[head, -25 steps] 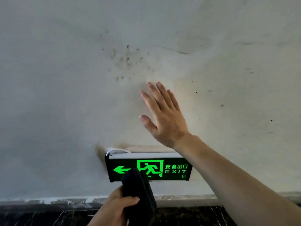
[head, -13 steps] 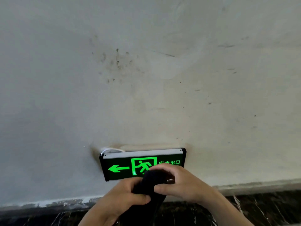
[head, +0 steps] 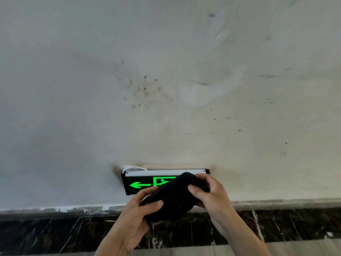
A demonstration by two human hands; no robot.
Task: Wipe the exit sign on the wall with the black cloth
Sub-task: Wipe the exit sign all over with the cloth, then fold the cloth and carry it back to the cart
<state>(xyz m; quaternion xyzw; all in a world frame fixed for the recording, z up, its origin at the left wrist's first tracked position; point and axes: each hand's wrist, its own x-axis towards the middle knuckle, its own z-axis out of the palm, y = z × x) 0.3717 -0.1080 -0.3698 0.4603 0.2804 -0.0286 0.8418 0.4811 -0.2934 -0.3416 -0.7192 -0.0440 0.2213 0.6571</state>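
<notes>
Nearest the camera, both forearms came up from the bottom edge, cut off by the frame. The left hand (head: 135, 217) was closed around the lower end of the black cloth (head: 174, 197), thumb across its front; the right hand (head: 212, 196) gripped the upper end, fingers curled over the bunched fabric. The cloth lay slantwise between the hands, in front of the exit sign (head: 140, 183) and hiding its right half, so only the green arrow and part of the running-figure panel showed. Whether the cloth touched the sign could not be told. The sign sat low on the wall (head: 166, 89), just above a dark marbled skirting (head: 55, 231). Higher up, the pale wall carried dark specks (head: 144, 89) and scuffs.
</notes>
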